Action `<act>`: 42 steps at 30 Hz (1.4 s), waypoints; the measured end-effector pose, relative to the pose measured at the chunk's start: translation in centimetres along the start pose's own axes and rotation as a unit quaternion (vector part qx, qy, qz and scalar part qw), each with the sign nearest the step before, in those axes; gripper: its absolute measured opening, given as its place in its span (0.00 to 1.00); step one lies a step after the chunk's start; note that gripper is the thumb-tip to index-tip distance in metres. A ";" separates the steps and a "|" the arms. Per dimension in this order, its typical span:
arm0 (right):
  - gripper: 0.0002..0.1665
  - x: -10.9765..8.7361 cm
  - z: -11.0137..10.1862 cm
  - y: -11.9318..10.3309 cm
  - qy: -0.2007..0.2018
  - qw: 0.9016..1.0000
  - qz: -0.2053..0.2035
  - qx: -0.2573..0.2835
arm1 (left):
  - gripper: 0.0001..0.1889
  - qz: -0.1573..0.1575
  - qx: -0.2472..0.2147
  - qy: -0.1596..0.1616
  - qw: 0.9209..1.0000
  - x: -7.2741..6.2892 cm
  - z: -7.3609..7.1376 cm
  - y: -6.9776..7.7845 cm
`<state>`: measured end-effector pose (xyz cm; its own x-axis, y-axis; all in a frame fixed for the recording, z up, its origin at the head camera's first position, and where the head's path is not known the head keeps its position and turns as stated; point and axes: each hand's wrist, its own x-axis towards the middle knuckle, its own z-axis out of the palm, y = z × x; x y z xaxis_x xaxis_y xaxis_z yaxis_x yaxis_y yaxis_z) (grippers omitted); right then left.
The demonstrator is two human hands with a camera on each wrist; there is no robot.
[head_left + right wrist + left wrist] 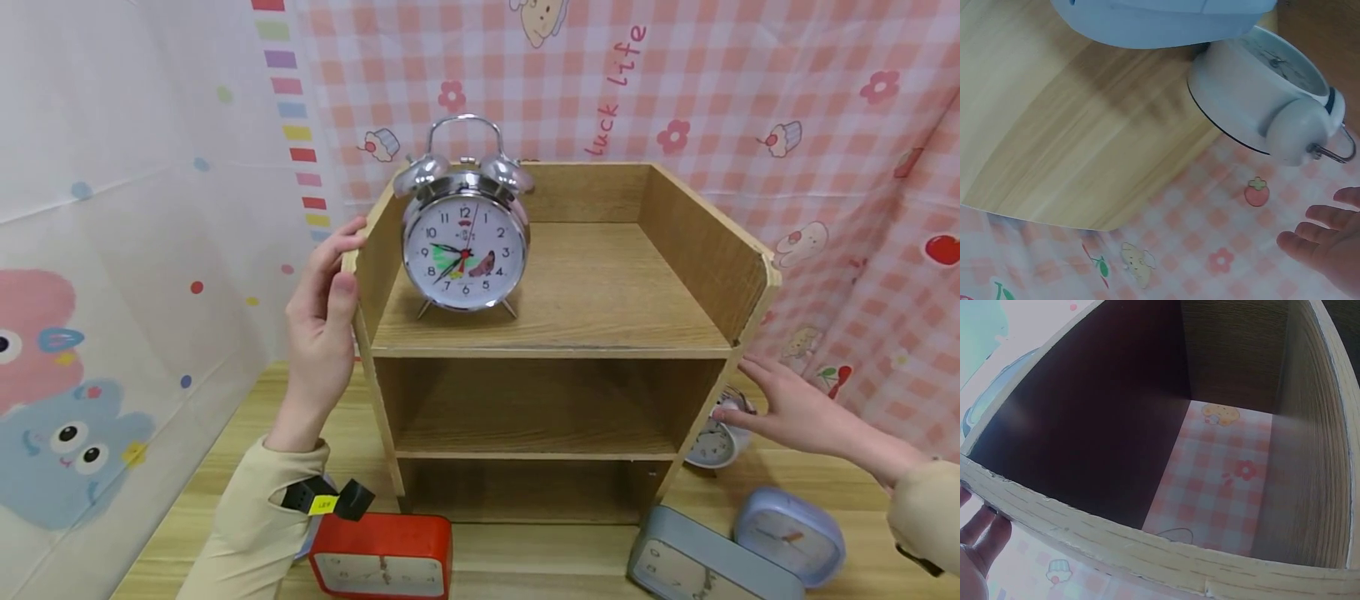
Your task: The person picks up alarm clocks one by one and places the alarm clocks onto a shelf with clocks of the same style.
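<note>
- The left hand [321, 342] touches the left wall of the wooden shelf [555, 353] near its top front corner, thumb apart from the fingers; whether it grips the wall or only presses on it, one cannot tell.
- The right hand [795, 408] is spread, thumb held away from the fairly straight fingers, with nothing in it. The fingertips reach the right wall's edge in the head view; contact there cannot be made out.
- The shelf stands upright between the two hands, its front facing the person.
- On its top board, just right of the left hand, stands a silver alarm clock [465, 250] on two short legs, with twin bells and a handle.
- A white clock [711, 446] sits just beside the right hand's thumb, near the shelf; the right wrist view shows a gap between hand and clock.
- Below the right hand, on the table [540, 558], are a grey clock [712, 550] and a pale blue clock [795, 533], close together.
- A red clock [393, 533] is below the left hand, near the wrist's black strap [300, 497].
- Beyond both hands hangs a pink checked cloth [712, 83].
</note>
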<state>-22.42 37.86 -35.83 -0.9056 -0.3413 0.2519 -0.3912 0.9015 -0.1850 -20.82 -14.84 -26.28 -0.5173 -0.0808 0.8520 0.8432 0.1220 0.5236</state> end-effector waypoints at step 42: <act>0.40 1.6 3.4 2.2 -0.078 0.994 0.026 0.065 | 0.27 -0.004 -0.002 -0.003 1.000 -0.1 0.0 0.0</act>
<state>-25.28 38.40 -39.07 -0.9357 -0.3414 0.0893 -0.3516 0.8808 -0.3170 -20.75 -14.79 -26.39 -0.5255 -0.0757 0.8474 0.8391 0.1183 0.5310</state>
